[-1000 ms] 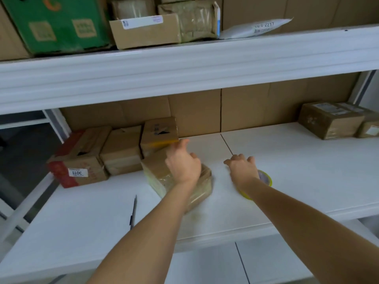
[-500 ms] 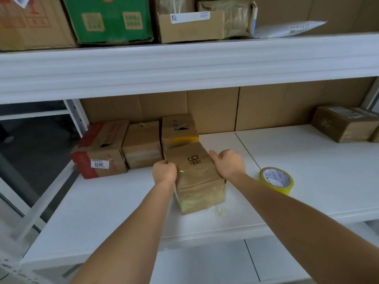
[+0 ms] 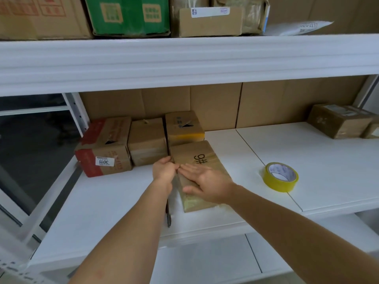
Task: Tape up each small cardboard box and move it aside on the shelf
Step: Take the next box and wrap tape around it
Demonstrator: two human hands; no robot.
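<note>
The box [image 3: 196, 160] marked 9# is pressed flat by the right hand [image 3: 207, 184], fingers straight and together. Its left edge is gripped by the curled left hand [image 3: 165, 171]. Three boxes [image 3: 147, 140] are touched behind and left of it; bare shelf [image 3: 317, 160] and tape [image 3: 280, 176] are seen to its right.

I have one view only, from the head camera, so nothing is shared with a second view. It looks forward and down along both forearms into the white metal shelf [image 3: 307, 171], near enough that the hands sit mid-frame. The wide lens bows the upper shelf edge; the far right corner appears cut off and soft.
</note>
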